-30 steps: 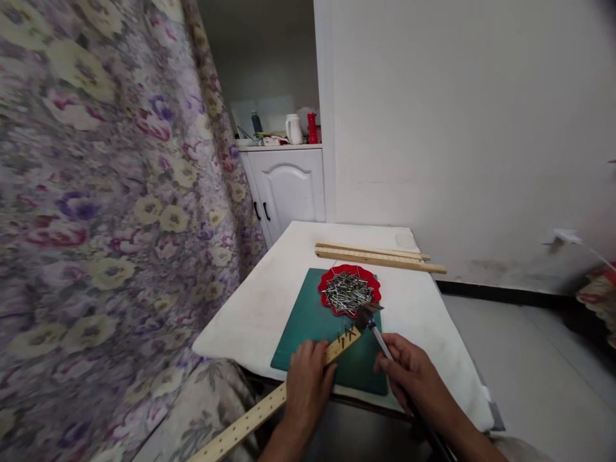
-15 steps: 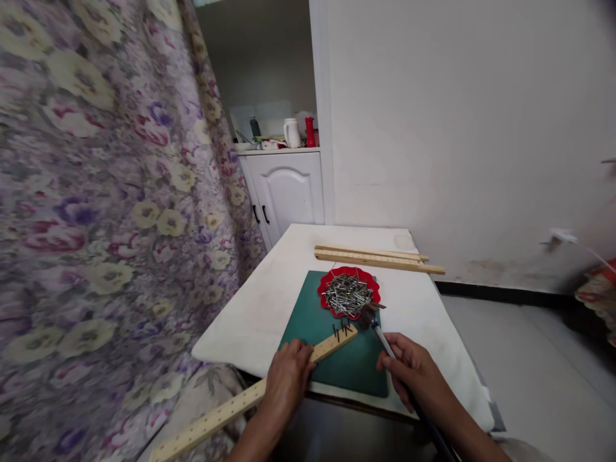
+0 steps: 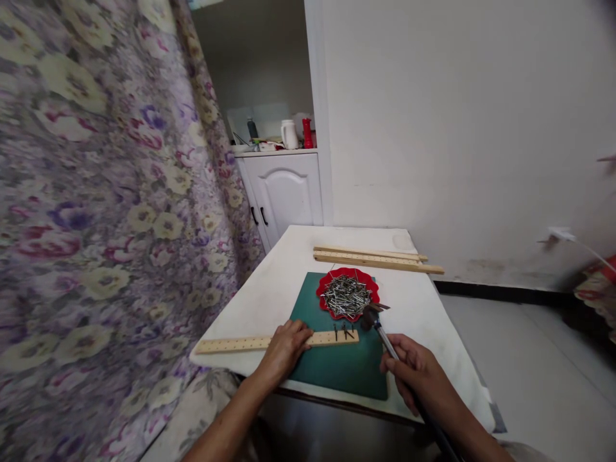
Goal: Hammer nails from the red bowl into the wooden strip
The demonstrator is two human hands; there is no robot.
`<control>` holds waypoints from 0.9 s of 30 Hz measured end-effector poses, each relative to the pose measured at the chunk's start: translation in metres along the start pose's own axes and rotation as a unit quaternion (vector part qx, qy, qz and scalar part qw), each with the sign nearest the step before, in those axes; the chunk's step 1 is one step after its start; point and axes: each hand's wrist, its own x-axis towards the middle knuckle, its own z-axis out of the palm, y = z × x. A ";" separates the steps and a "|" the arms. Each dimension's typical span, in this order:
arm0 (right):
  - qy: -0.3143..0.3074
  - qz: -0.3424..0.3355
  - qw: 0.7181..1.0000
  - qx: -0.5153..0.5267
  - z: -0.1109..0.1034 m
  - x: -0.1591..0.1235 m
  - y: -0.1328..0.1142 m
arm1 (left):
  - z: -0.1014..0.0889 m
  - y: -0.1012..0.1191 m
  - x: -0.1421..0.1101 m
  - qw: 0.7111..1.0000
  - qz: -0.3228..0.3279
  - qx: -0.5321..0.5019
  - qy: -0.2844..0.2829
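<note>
My left hand (image 3: 285, 348) grips a pale wooden strip (image 3: 231, 345) dotted with small holes, lying nearly level across the table's front part. Several dark nails (image 3: 344, 332) stand in its right end, some of them leaning. Under that end is a green mat (image 3: 332, 372). My right hand (image 3: 414, 369) is closed round a claw hammer (image 3: 386, 339), whose head hovers just right of the nails, by the rim of a red scalloped dish (image 3: 328, 280). Loose silver nails (image 3: 347, 297) fill the dish, which sits on the mat's far part.
More wooden strips (image 3: 378, 258) lie at the back of the cloth-covered table (image 3: 260, 301). A floral curtain (image 3: 120, 224) hangs close on the left. Behind are a white cabinet (image 3: 283, 192) and a wall (image 3: 457, 128); tiled floor (image 3: 524, 346) lies to the right.
The wooden strip has swung from a slant to nearly level, its left end rising onto the table. My left hand has moved up with it. The hammer stays almost where it was.
</note>
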 end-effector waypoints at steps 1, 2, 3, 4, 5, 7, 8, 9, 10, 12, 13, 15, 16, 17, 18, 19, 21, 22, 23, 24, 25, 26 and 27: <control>-0.003 0.000 1.000 0.002 0.000 0.000 0.000 | -0.001 0.000 0.002 1.000 0.013 -0.004 -0.004; -0.006 0.001 1.000 0.003 0.000 -0.001 0.000 | -0.001 0.000 0.004 1.000 0.026 -0.006 -0.007; -0.007 0.001 1.000 0.006 -0.001 -0.001 0.000 | -0.001 0.001 0.006 0.999 0.037 -0.008 -0.009; -0.008 0.002 1.000 0.008 -0.001 -0.001 0.000 | -0.001 0.003 0.008 0.999 0.046 -0.008 -0.009; -0.008 0.003 1.000 0.009 -0.001 -0.001 0.000 | -0.001 0.005 0.009 0.999 0.053 -0.008 -0.008; -0.008 0.005 1.000 0.008 -0.002 -0.001 -0.001 | 0.000 0.007 0.010 0.998 0.057 -0.007 -0.003; -0.006 0.005 1.000 0.007 -0.002 -0.001 -0.001 | 0.001 0.007 0.010 0.998 0.056 -0.008 0.002; -0.004 0.005 1.000 0.005 -0.002 -0.001 -0.001 | 0.003 0.007 0.010 0.998 0.056 -0.011 0.007; -0.002 0.004 1.000 0.003 -0.003 -0.001 -0.002 | 0.004 0.005 0.009 0.998 0.057 -0.016 0.013; 0.003 0.001 1.000 0.002 -0.004 -0.002 -0.002 | 0.007 0.001 0.006 0.997 0.065 -0.028 0.032; 0.004 0.000 1.000 0.002 -0.004 -0.002 -0.002 | 0.009 0.000 0.004 0.996 0.072 -0.034 0.044; 0.004 0.000 1.000 0.003 -0.004 -0.002 -0.003 | 0.011 0.001 -0.002 0.992 0.077 -0.051 0.082; 0.005 -0.001 1.000 0.004 -0.004 -0.002 -0.003 | 0.012 0.005 -0.005 0.990 0.070 -0.065 0.108; 0.004 0.000 1.000 0.006 -0.004 -0.003 -0.003 | 0.014 0.012 -0.010 0.986 0.056 -0.084 0.136; 0.004 0.000 1.000 0.008 -0.004 -0.002 -0.003 | 0.017 0.022 -0.014 0.980 0.037 -0.110 0.160; 0.005 0.000 1.000 0.010 -0.004 -0.002 -0.004 | 0.021 0.034 -0.019 0.974 0.012 -0.139 0.178; 0.004 -0.001 1.000 0.010 -0.004 -0.002 -0.004 | 0.032 0.062 -0.029 0.963 -0.018 -0.214 0.164; 0.003 -0.002 1.000 0.009 -0.003 -0.003 -0.004 | 0.038 0.077 -0.032 0.957 -0.030 -0.247 0.151; 0.001 -0.004 1.000 0.009 -0.003 -0.003 -0.004 | 0.045 0.090 -0.034 0.951 -0.039 -0.277 0.135; 0.001 -0.007 1.000 0.009 -0.003 -0.003 -0.004 | 0.051 0.101 -0.034 0.942 -0.053 -0.306 0.123; 0.001 -0.009 1.000 0.009 -0.003 -0.004 -0.004 | 0.057 0.110 -0.033 0.931 -0.081 -0.334 0.120; 0.003 -0.011 1.000 0.009 -0.003 -0.004 -0.003 | 0.061 0.117 -0.032 0.921 -0.109 -0.356 0.115; 0.005 -0.011 1.000 0.009 -0.003 -0.005 -0.003 | 0.064 0.120 -0.029 0.911 -0.136 -0.373 0.113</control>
